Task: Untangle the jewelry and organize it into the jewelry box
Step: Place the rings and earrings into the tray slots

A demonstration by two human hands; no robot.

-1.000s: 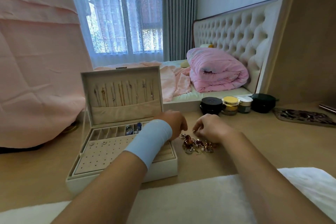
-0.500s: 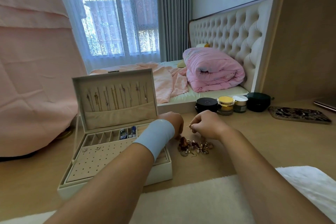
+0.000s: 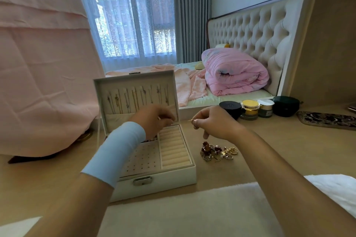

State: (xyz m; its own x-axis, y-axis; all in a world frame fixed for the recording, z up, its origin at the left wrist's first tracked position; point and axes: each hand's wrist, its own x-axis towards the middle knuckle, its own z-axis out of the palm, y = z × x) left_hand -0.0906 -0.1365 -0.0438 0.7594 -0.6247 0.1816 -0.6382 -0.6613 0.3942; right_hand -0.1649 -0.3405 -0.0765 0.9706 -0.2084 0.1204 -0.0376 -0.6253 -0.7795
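Your right hand [image 3: 217, 122] pinches a thin gold piece [image 3: 190, 120] at its fingertips, raised above the tangled jewelry [image 3: 218, 151], a gold and reddish-brown heap right of the open white jewelry box [image 3: 173, 176]. Your left hand [image 3: 156, 119], fingers curled, hovers over the box; whether it holds anything I cannot tell.

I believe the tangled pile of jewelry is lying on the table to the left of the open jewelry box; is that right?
Not quite: the head view shows the tangled pile of jewelry lying on the table to the right of the open jewelry box, not the left.
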